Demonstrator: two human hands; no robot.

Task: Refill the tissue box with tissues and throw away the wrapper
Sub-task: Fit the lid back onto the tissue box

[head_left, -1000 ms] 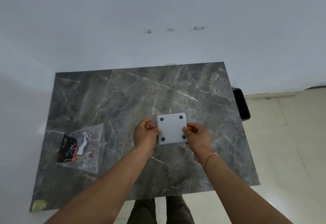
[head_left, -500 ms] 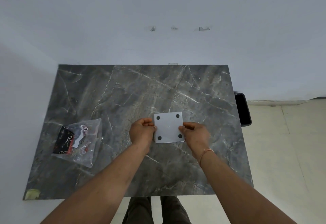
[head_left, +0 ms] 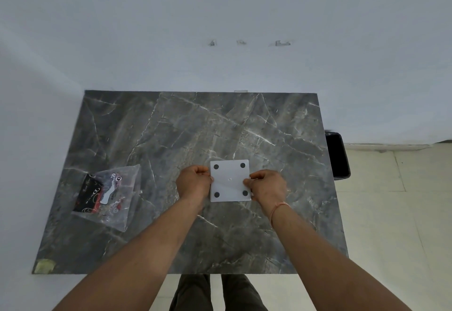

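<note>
Tissue box (head_left: pixel 230 180) sits just right of the frame's centre, and from my head view I see it upside down: a white square face with four dark round feet near its corners. My left hand (head_left: pixel 194 181) grips its left edge, fingers curled closed around that side. My right hand (head_left: pixel 267 186) pinches the right edge, thumb and fingertips pressed on the white face near the lower right foot. Both hands are closed on the box; I cannot tell whether it rests on the table or is held just above it.

The grey marble table (head_left: pixel 171 127) fills the middle of the frame. At centre left lies a clear plastic wrapper (head_left: pixel 110 195) with black, red and white print, flat on the tabletop and well apart from the box. A thin orange band (head_left: pixel 278 206) circles my right wrist. At the right edge of the table, on the pale tiled floor, stands a black bin (head_left: pixel 337 156). A yellowish scrap (head_left: pixel 44 265) marks the table's lower left corner.
</note>
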